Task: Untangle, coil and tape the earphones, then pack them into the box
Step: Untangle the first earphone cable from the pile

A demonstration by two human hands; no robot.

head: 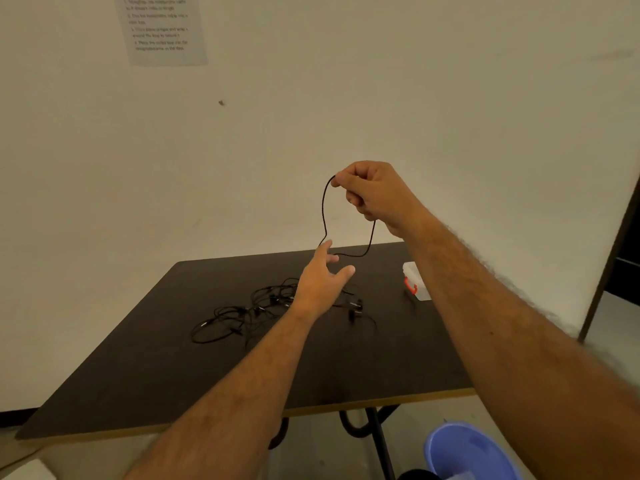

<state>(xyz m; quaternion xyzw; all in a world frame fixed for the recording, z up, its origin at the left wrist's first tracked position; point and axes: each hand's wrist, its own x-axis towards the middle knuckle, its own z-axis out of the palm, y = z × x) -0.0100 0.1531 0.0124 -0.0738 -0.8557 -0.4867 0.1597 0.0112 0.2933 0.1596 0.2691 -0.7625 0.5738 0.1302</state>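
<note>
My right hand [372, 192] is raised above the table and pinches a black earphone cable [323, 209], which hangs from it in a loop. My left hand [322, 275] reaches up under the loop with fingers spread, its fingertips touching the cable's lower part. A tangle of several black earphones [256, 310] lies on the dark table [156, 368] below my left hand. A small clear plastic box [415, 280] with a red roll of tape beside it sits at the table's right side, partly hidden by my right forearm.
A printed instruction sheet [162, 27] is taped to the wall at the upper left. A blue plastic bucket [467, 452] stands on the floor below the table's front right corner. A dark door edge shows at the far right.
</note>
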